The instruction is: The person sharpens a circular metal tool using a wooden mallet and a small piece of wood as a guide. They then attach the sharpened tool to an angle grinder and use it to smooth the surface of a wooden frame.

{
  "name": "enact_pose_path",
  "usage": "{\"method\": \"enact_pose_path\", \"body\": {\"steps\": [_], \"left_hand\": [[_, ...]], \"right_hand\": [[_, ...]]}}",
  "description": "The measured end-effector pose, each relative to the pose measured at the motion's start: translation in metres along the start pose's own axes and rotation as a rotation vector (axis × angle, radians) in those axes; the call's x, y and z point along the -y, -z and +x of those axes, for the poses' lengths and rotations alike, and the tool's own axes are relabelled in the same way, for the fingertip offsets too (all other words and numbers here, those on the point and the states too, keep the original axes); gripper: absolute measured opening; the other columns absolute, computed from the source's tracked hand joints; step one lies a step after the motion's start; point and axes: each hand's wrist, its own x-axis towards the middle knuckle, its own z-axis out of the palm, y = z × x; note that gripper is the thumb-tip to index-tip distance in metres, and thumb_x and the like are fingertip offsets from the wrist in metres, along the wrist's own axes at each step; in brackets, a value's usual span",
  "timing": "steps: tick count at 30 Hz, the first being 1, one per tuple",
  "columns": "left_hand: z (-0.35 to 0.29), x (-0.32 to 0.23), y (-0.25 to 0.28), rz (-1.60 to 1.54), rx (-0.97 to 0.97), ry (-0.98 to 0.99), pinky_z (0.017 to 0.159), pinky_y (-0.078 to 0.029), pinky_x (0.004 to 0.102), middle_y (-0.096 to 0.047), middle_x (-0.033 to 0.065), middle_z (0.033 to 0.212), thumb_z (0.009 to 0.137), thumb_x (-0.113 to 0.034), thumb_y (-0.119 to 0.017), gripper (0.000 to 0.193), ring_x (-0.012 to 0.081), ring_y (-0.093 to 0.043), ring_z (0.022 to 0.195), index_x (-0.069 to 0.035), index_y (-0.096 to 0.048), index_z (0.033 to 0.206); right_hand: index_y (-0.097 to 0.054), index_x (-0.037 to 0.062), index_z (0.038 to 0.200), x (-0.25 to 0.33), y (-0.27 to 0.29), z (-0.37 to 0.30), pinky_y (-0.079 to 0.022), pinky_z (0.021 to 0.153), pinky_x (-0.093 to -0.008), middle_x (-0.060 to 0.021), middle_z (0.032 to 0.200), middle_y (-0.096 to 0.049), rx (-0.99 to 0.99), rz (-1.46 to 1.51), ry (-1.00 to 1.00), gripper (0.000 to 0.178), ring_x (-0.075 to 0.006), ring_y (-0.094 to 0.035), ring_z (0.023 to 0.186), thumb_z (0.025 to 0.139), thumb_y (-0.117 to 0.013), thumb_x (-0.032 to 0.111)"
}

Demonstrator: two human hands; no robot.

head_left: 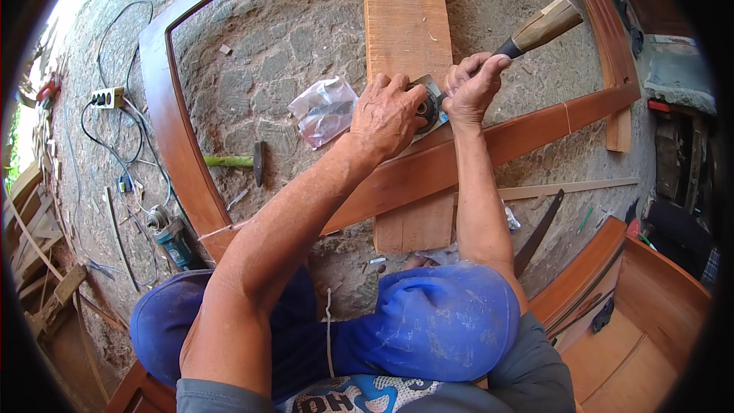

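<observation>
My left hand (388, 116) is closed round a round dark metal piece (426, 109) with a flat plate beside it, at the edge of a reddish-brown wooden frame (413, 172). My fingers hide part of this piece, and I cannot tell its exact kind. My right hand (472, 90) grips a wooden-handled chisel (544, 27) low down, near its dark collar. Its handle slants up to the right. The lower end points toward the metal piece, and the tip is hidden by my hands. Below the frame runs a wide wooden plank (409, 15).
A hammer (258, 163) with a green handle and a crumpled plastic bag (324, 111) lie inside the frame. At left are an angle grinder (172, 237), a white power strip (107, 98) and loose cables. A curved wooden piece (665, 291) stands at lower right.
</observation>
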Motion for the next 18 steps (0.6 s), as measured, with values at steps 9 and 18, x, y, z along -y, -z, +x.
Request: {"method": "enact_pose_path", "body": {"steps": [9,18], "left_hand": [[0.0016,-0.0024,0.0066,0.020,0.023,0.010,0.093,-0.046,0.0523,-0.058,0.0149,0.121,0.083,-0.026,-0.075,0.031,0.0401,-0.055,0.110,-0.014,-0.064,0.110],[0.0035,-0.0020,0.0054,0.046,0.006,-0.024,0.090,-0.047,0.0525,-0.059,0.0162,0.119,0.083,-0.028,-0.076,0.031,0.0406,-0.057,0.106,-0.013,-0.063,0.107]], "right_hand": [[-0.036,0.0116,0.070,-0.0014,0.0036,0.0022,-0.020,0.038,-0.0259,0.0051,0.052,-0.026,0.169,-0.004,-0.024,0.070,-0.0070,-0.026,0.040,0.091,-0.043,0.078],[-0.035,0.0117,0.069,0.0016,0.0061,-0.0046,-0.019,0.038,-0.0261,0.0049,0.050,-0.025,0.146,-0.011,0.023,0.071,-0.0074,-0.025,0.039,0.092,-0.040,0.079]]}}
